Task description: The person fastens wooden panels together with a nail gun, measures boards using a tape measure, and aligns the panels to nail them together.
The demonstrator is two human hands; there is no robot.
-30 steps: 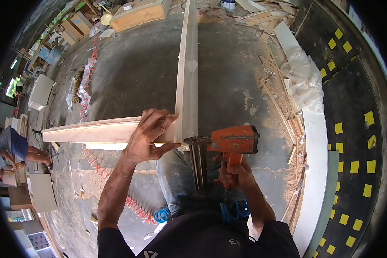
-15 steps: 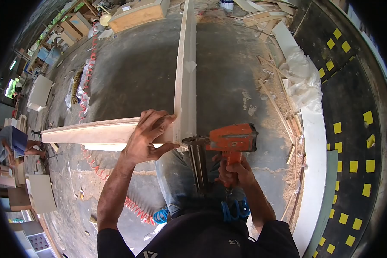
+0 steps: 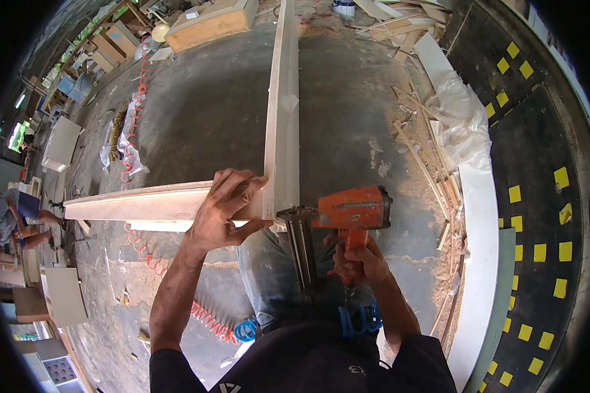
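Observation:
My right hand point(image 3: 359, 261) grips an orange pneumatic nail gun point(image 3: 354, 208) by its handle. The gun's nose touches or nearly touches the corner where two wooden boards meet; the exact contact is hard to see. My left hand point(image 3: 224, 213) is closed around the end of the board on the left point(image 3: 137, 202), fingers over its top and thumb near the joint. That board butts against a long board point(image 3: 283, 118) running away from me. A blue coiled air hose point(image 3: 360, 319) hangs below the gun.
A red coiled hose point(image 3: 210, 321) trails over the concrete floor at the left. Wood strips point(image 3: 421, 164), sawdust and plastic sheeting point(image 3: 462, 124) lie along the right. A black panel with yellow squares point(image 3: 537, 196) stands beyond. Another person point(image 3: 19, 216) crouches at the far left.
Both hands, the nail gun and the boards keep almost the same positions. The person at the far left has shifted their arms slightly.

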